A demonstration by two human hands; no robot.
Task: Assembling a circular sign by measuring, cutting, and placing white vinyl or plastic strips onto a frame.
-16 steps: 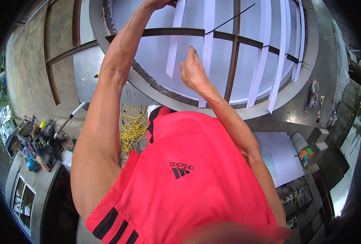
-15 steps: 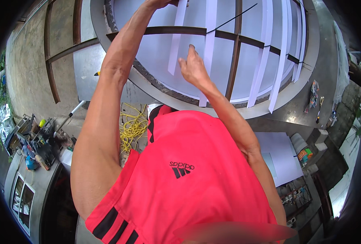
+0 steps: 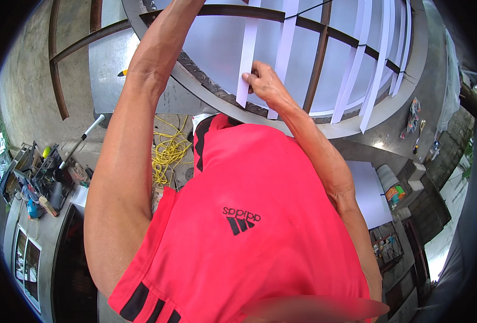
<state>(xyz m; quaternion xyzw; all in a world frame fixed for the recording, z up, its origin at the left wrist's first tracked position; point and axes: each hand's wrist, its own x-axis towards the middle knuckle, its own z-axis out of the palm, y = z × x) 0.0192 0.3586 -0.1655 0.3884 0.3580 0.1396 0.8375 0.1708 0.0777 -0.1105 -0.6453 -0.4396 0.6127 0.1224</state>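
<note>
A long white strip [image 3: 247,48] lies lengthwise across a large round frame [image 3: 415,59] with a grey rim and a pale panel inside. My right hand [image 3: 270,87] pinches the strip's near end, thumb on its face and fingers at its right edge. My left forearm [image 3: 160,48] reaches past the upper edge, so the left hand is cut off; at most a sliver of fingertip shows beside the strip. Brown metal bars [image 3: 316,64] cross the frame. Another white strip [image 3: 285,43] stands just to the right, and several more [image 3: 376,75] line the right side.
A yellow cord [image 3: 169,153] is heaped on the ground below the frame. Left of it are a white-tipped pole [image 3: 85,132] and a pile of tools [image 3: 39,183]. A white sheet [image 3: 368,194] lies at right, with a crumpled cloth-like bundle [image 3: 411,118] farther up.
My right hand, earlier apart from the strip with fingers loose, has closed on its near end. The strip's near end sits farther right. My left hand has slipped out past the upper edge.
</note>
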